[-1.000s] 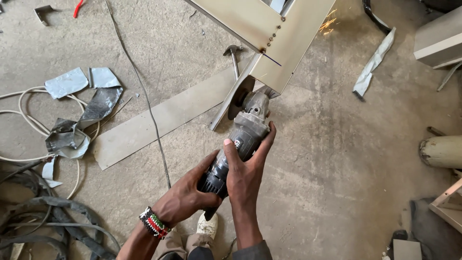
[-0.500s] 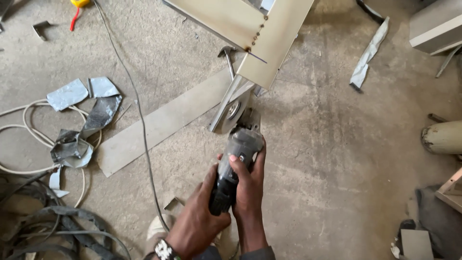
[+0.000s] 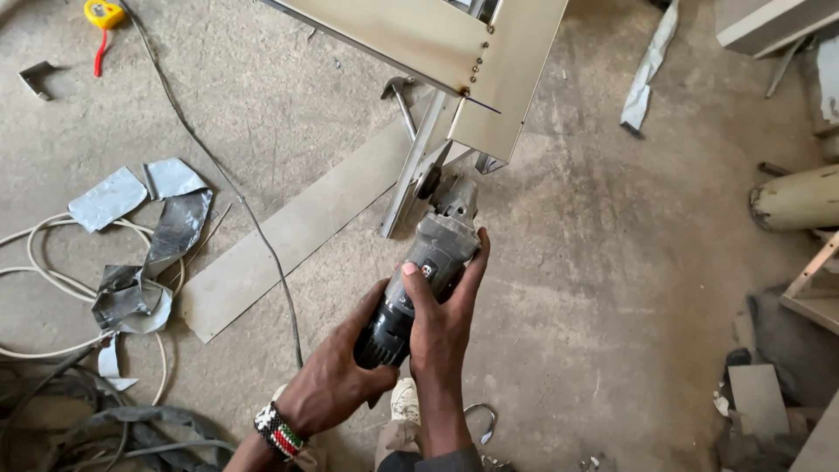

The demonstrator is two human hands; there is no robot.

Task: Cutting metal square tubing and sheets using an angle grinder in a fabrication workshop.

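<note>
I hold a grey and black angle grinder in both hands over the concrete floor. My left hand, with a beaded wristband, grips the black rear of the tool's body. My right hand wraps the grey front part, fingers along its side. The grinder's head points up toward the lower corner of a sheet-metal box with a row of rivets along its seam. A metal angle bar leans on the floor just beside the disc.
A long flat metal strip lies on the floor to the left. Crumpled metal offcuts and white cables lie further left. A black cord runs across the floor. A yellow tape measure sits top left; a pale cylinder lies right.
The view has shifted downward, so the metal box sits lower in frame. Both hands have kept their grip on the grinder, which has come closer to the box's corner.
</note>
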